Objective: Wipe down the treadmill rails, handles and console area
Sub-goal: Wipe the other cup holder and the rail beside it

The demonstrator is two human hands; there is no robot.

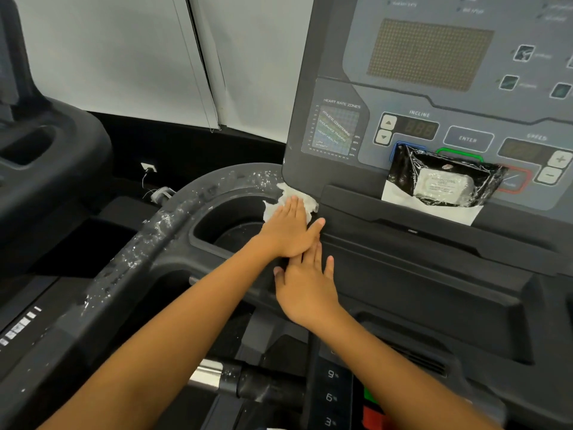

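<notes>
My left hand (288, 232) lies flat, pressing a crumpled white wipe (290, 191) against the lower left corner of the treadmill console (328, 88), at the rim of a cup holder (217, 226). My right hand (305, 291) rests flat and open on the black console shelf (418, 274) just below, its fingertips touching my left hand. The curved left rail (167, 225) is speckled with white dust and smears. A black front handle bar (266, 387) with a metal sleeve runs below my arms.
A black pack of wipes (443, 181) leans on the console ledge over the buttons. Another treadmill (46, 156) stands at the left. White blinds (124, 57) hang behind, with a wall socket (148, 167) low down. Incline markings (331, 397) run down the centre post.
</notes>
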